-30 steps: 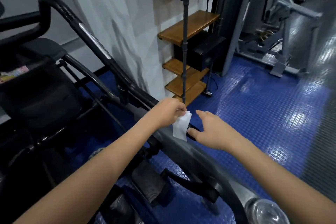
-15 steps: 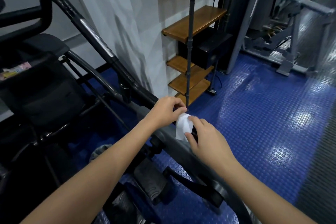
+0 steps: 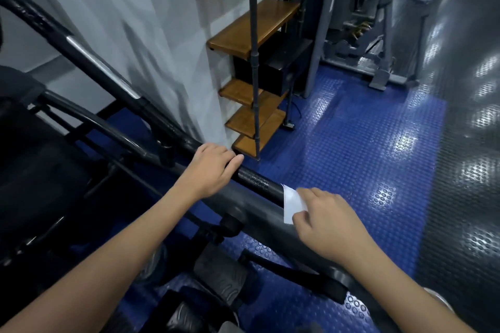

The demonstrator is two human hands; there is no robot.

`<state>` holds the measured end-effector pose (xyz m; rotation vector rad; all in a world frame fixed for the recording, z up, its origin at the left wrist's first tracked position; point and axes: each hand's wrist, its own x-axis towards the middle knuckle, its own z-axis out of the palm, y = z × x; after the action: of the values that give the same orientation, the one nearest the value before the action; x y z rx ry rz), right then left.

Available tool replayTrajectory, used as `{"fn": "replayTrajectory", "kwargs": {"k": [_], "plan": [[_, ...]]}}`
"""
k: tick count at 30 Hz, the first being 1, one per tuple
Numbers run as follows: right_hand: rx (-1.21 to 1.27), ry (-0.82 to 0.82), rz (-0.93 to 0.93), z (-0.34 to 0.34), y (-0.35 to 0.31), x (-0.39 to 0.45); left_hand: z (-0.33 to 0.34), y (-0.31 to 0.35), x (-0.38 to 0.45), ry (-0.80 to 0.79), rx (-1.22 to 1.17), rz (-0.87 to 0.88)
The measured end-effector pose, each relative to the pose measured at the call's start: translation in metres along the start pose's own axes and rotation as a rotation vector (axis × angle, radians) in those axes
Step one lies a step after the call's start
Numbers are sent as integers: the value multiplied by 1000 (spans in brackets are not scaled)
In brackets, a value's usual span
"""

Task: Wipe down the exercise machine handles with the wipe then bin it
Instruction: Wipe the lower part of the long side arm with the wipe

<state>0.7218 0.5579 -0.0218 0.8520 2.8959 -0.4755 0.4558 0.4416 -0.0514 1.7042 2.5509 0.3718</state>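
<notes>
The wipe [image 3: 293, 205], a small white folded square, is wrapped on the black round handle bar [image 3: 257, 181] of the exercise machine. The right hand [image 3: 328, 222] pinches it with curled fingers. At ten o'clock from it, the left hand [image 3: 213, 167] curls over the same shiny bar. The bumpy blue floor [image 3: 351, 130] spreads at two o'clock, by brown wooden steps [image 3: 254, 27].

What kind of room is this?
Probably a gym. A black exercise machine with a long handle is being wiped, a grey weight machine stands behind, and the floor is blue studded rubber.
</notes>
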Motion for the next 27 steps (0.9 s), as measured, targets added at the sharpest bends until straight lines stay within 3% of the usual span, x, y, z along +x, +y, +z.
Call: {"fn": "replayTrajectory", "kwargs": {"k": [10,22,27], "plan": [[30,-11,-155,10,0,22,14,-3,1,80,30,-17],[-39,-73,-153,3,23,7,25,18,-5,156,50,-251],[127,-175,-206,1,3,42,24,20,-4,121,44,-270]]}}
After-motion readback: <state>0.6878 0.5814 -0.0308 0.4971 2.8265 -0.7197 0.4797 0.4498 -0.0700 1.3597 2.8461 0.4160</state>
